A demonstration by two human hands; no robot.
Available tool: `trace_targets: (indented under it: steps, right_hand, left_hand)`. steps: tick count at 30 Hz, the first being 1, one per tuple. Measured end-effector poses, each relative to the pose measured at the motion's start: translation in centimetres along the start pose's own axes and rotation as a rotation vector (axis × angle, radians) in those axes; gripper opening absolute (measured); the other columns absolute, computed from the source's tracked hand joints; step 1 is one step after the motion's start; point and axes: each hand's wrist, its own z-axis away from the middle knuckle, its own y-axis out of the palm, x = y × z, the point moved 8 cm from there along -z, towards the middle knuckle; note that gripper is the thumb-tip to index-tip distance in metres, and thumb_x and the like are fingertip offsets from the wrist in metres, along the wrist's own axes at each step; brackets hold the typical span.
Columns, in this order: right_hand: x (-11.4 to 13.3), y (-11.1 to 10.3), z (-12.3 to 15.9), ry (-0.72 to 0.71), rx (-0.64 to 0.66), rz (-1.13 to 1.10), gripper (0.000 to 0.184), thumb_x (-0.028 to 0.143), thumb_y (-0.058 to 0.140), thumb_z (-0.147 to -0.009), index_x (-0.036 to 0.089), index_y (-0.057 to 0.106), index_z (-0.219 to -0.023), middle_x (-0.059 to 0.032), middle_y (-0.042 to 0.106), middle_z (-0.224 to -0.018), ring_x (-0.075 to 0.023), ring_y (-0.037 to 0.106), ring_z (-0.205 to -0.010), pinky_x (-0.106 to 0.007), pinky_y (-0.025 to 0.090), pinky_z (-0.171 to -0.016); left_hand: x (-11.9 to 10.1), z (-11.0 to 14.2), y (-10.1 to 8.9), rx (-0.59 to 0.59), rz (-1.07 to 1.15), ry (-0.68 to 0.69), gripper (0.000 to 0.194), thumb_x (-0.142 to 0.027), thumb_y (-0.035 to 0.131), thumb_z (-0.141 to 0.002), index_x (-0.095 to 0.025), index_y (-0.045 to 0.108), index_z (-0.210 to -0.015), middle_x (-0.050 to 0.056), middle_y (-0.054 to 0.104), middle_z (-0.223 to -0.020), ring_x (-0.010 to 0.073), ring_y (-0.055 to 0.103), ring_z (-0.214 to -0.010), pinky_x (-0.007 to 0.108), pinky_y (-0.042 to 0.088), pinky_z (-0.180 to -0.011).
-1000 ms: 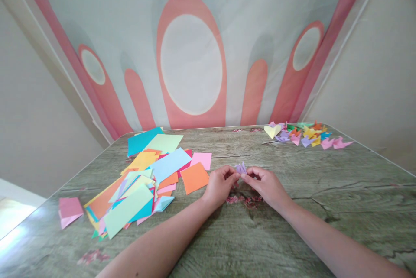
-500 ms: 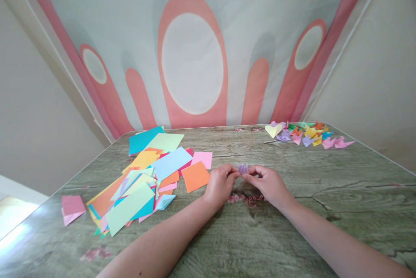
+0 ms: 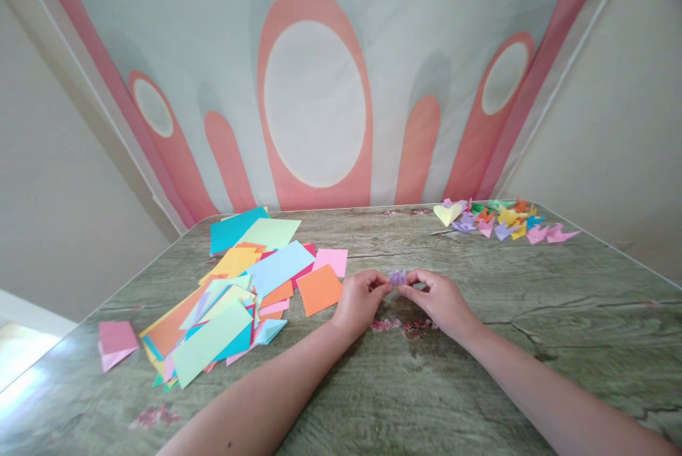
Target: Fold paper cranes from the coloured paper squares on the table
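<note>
1. The small purple origami piece (image 3: 397, 277) sits between the fingertips of both hands, over the middle of the desk (image 3: 511, 385). Whether its underside touches the wood cannot be told.
2. The left hand (image 3: 358, 303) pinches its left side between thumb and fingers; the right hand (image 3: 440, 300) grips its right side the same way. An uneven pull from the two pinches could tear the paper or drag a crease out of line.
3. The piece is tiny and shows several narrow upright points. Squeezing too hard could crumple them, while too light a hold could let the layers spring apart. The exact folds are too small to read.
4. The fingertips cover much of the paper, so a crooked crease could go unnoticed.
5. The orange square sheet (image 3: 319, 290) lies just beside the left hand, at the edge of the loose pile. If that hand or forearm swings outward, it could push the sheet or crease the pale blue folded piece (image 3: 271, 332) near the forearm.
6. The pale yellow folded paper (image 3: 447, 214) and the pink paper crane (image 3: 561, 233) lie well apart at the far right, among other folded figures. Only a long, careless reach seems likely to knock them.
</note>
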Motion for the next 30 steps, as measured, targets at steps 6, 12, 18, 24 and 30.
trace_targets:
  steps: [6, 12, 18, 24, 30]
  right_hand:
    - [0.2, 0.2, 0.2, -0.062, -0.010, 0.013, 0.024, 0.039, 0.061, -0.081, 0.023, 0.066, -0.098, -0.0035, 0.069, -0.090, -0.0203, 0.062, -0.079, -0.029, 0.047, -0.067]
    - [-0.2, -0.2, 0.0, -0.080, -0.034, 0.055, 0.020, 0.038, 0.054, -0.085, 0.023, 0.067, -0.088, -0.0040, 0.069, -0.088, -0.0209, 0.062, -0.080, -0.031, 0.047, -0.068]
    - [-0.1, 0.1, 0.0, -0.127, -0.019, 0.116, 0.016, 0.034, 0.055, -0.085, 0.024, 0.067, -0.084, -0.0022, 0.068, -0.083, -0.0201, 0.062, -0.079, -0.030, 0.046, -0.070]
    - [0.8, 0.6, 0.2, -0.191, 0.016, 0.202, 0.012, 0.030, 0.056, -0.085, 0.024, 0.066, -0.082, -0.0017, 0.065, -0.079, -0.0199, 0.060, -0.077, -0.031, 0.045, -0.072]
    - [1.0, 1.3, 0.3, -0.238, 0.053, 0.287, 0.007, 0.026, 0.061, -0.082, 0.023, 0.065, -0.078, -0.0016, 0.064, -0.077, -0.0200, 0.058, -0.078, -0.031, 0.044, -0.072]
  left_hand:
    - [0.8, -0.3, -0.1, 0.031, -0.069, 0.019, 0.012, -0.028, 0.062, -0.079, -0.019, 0.070, -0.075, 0.001, 0.068, -0.071, 0.0161, 0.060, -0.067, 0.025, 0.042, -0.063]
    - [0.4, -0.2, -0.1, 0.023, -0.114, 0.076, 0.015, -0.024, 0.068, -0.074, -0.022, 0.071, -0.089, 0.001, 0.069, -0.081, 0.0182, 0.060, -0.078, 0.028, 0.044, -0.074]
    - [-0.3, -0.1, -0.4, -0.012, -0.116, 0.115, 0.021, -0.021, 0.063, -0.080, -0.020, 0.064, -0.101, 0.003, 0.067, -0.093, 0.0171, 0.060, -0.086, 0.027, 0.045, -0.076]
    - [-1.3, 0.1, 0.2, 0.056, -0.187, 0.169, 0.005, -0.020, 0.066, -0.078, -0.021, 0.068, -0.082, 0.002, 0.067, -0.082, 0.0187, 0.059, -0.082, 0.029, 0.043, -0.078]
    - [-0.8, 0.1, 0.3, 0.052, -0.248, 0.153, 0.006, -0.019, 0.068, -0.074, -0.019, 0.066, -0.068, 0.003, 0.063, -0.074, 0.0201, 0.057, -0.078, 0.030, 0.039, -0.074]
